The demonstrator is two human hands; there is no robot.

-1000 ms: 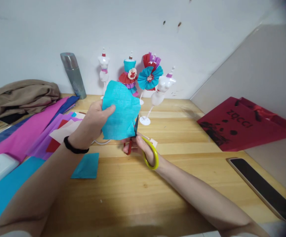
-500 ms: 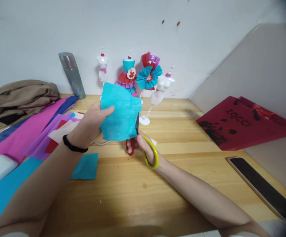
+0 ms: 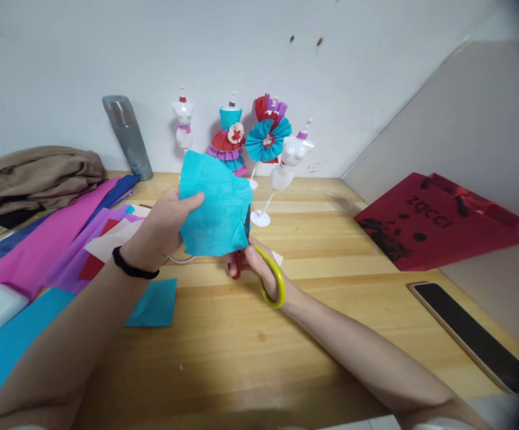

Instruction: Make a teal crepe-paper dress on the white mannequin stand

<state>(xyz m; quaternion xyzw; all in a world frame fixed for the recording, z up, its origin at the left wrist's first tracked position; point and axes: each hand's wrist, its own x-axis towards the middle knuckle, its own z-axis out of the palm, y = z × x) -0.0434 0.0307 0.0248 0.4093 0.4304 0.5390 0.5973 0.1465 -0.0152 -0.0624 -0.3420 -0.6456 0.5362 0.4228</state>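
On my feed, over the wooden table (image 3: 241, 352), the turquoise sheet (image 3: 217, 206) hung pinched in the left hand (image 3: 160, 230) (thumb flat across); the right hand (image 3: 258, 261) curled through the scissors (image 3: 280, 282), whose blades could've snagged the puckered, unsupported edge.

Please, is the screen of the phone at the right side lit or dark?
Dark: the phone shows a black face with no lit display. Whether it is powered off, I cannot tell.
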